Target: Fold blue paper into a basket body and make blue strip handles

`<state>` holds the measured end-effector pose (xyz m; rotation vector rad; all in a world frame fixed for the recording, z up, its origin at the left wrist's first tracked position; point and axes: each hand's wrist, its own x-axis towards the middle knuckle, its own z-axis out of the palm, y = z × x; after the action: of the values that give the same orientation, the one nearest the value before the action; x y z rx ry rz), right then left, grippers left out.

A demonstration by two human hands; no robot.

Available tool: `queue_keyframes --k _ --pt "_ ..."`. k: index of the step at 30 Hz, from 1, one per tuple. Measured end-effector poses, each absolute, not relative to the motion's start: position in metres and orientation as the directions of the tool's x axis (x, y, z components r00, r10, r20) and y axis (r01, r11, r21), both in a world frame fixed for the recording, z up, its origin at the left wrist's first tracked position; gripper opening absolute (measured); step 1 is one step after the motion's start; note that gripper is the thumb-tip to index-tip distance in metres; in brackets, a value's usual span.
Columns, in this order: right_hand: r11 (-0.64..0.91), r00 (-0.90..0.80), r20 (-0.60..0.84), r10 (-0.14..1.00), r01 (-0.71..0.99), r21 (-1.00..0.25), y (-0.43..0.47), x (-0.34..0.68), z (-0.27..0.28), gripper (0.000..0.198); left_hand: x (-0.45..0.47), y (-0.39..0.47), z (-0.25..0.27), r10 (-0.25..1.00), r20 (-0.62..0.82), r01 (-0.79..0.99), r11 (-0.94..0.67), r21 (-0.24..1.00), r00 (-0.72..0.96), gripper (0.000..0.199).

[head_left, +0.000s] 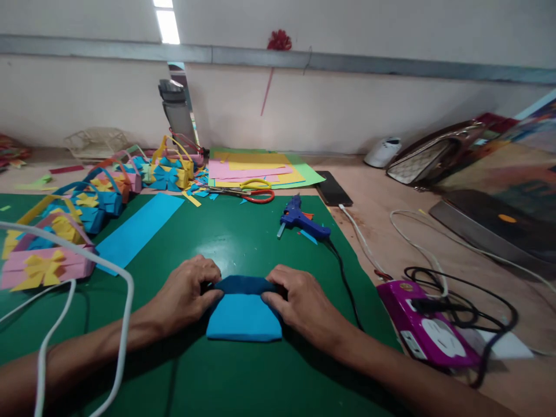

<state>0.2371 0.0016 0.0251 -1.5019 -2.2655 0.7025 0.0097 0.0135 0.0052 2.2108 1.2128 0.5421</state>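
A folded piece of blue paper (pixel 244 317) lies on the green mat (pixel 234 237) in front of me, its far flap raised and darker in shade. My left hand (pixel 191 288) pinches its upper left corner between thumb and curled fingers. At the upper right corner, my right hand (pixel 297 295) grips it the same way. Beyond the hands, to the right, rests a blue glue gun (pixel 303 220) with its black cord. A flat strip of blue paper (pixel 139 229) lies slanted on the left of the mat.
Small paper baskets with bows (pixel 58 266) line the left side. Scissors (pixel 256 195), stacked coloured sheets (pixel 260 169) and a phone (pixel 333 188) lie at the back. A magenta power strip (pixel 428 324) with tangled cords sits right. A white cable (pixel 125 313) loops over my left forearm.
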Motion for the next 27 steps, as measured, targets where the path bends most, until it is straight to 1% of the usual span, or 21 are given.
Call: queue_keyframes --k 2,3,5,8,11,15,18,21,23,27 --pt "0.407 -0.433 0.044 0.901 0.804 -0.434 0.003 0.236 0.024 0.017 0.009 0.015 0.003 0.838 0.122 0.653 -0.498 0.57 0.532 0.015" --pt "0.431 -0.451 0.049 0.891 0.81 -0.397 0.004 0.236 0.023 0.017 0.008 0.015 0.002 0.833 0.132 0.658 -0.512 0.552 0.537 0.014" --pt "0.472 -0.489 0.056 0.871 0.797 -0.377 0.005 0.236 0.02 0.015 0.008 0.014 -0.002 0.818 0.162 0.642 -0.541 0.543 0.553 0.013" --pt "0.548 -0.551 0.115 0.827 0.743 -0.384 0.005 0.236 0.016 0.011 0.008 0.012 -0.007 0.784 0.233 0.584 -0.593 0.555 0.575 0.015" --pt "0.619 -0.6 0.178 0.78 0.696 -0.364 0.005 0.238 0.012 0.015 0.007 0.011 -0.011 0.753 0.295 0.547 -0.639 0.54 0.588 0.017" --pt "0.689 -0.661 0.207 0.721 0.657 -0.305 0.003 0.24 0.01 0.019 0.006 0.01 -0.013 0.705 0.363 0.523 -0.701 0.485 0.608 0.02" --pt "0.737 -0.697 0.239 0.676 0.631 -0.244 0.002 0.239 0.009 0.021 0.006 0.009 -0.013 0.701 0.373 0.534 -0.709 0.461 0.609 0.023" --pt "0.774 -0.724 0.281 0.63 0.614 -0.156 0.0 0.238 0.01 0.026 0.006 0.007 -0.014 0.677 0.398 0.524 -0.734 0.433 0.62 0.025" --pt "0.801 -0.756 0.276 0.593 0.59 -0.106 -0.002 0.238 0.012 0.029 0.005 0.007 -0.014 0.634 0.416 0.508 -0.772 0.382 0.652 0.027" --pt "0.839 -0.807 0.245 0.537 0.542 -0.053 -0.004 0.239 0.015 0.029 0.002 0.006 -0.013 0.579 0.39 0.498 -0.815 0.297 0.716 0.028"
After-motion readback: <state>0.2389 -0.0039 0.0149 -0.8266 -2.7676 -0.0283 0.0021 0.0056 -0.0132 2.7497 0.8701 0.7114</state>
